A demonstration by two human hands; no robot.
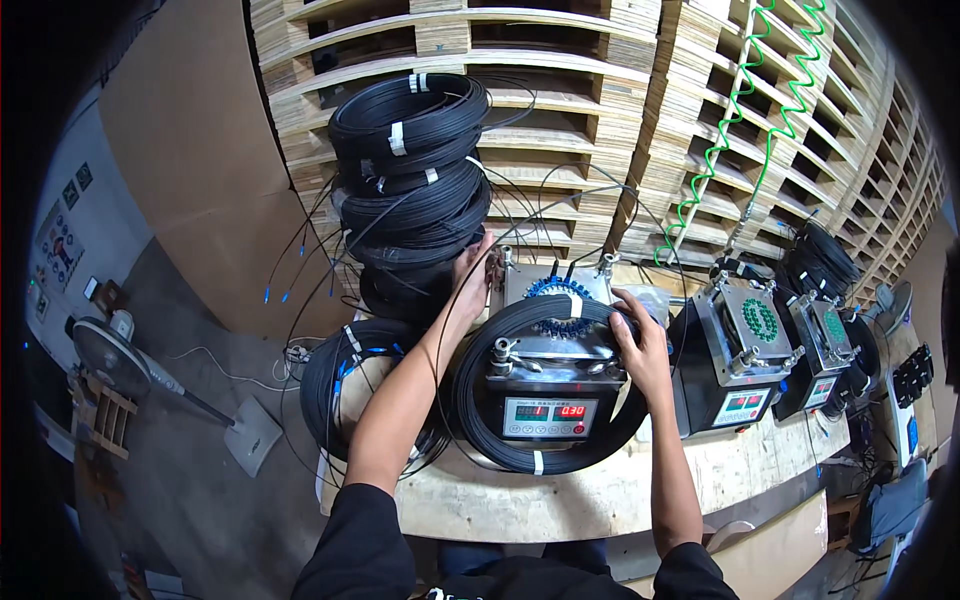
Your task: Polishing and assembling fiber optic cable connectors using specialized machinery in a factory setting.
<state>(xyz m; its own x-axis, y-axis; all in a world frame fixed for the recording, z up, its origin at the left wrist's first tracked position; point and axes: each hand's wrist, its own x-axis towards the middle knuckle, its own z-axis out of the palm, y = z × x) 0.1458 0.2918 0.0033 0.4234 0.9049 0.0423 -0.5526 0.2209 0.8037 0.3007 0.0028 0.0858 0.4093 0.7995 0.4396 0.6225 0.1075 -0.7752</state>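
A coil of black cable [467, 405], bound with white ties, stands tilted in front of a machine with a metal top plate [520, 275] and a ring of blue connectors [552, 287]. My right hand [642, 350] grips the coil's upper right side, thumb and fingers bent round it. Over at the machine's back left corner, my left hand [474, 276] is raised beside a tall stack of black cable coils [405, 215]. Its fingers are bent, and what lies in them is hidden. Thin loose cable runs past my left forearm. Through the coil's opening a lit red and green display [548, 417] shows.
Another coil with blue-tipped ends [325, 385] lies left on the wooden table [590, 505]. Two similar machines with green connectors [758, 320] stand to the right. Wooden pallets [540, 75] rise behind, with green spiral hoses [712, 150]. A fan [110, 355] stands on the left.
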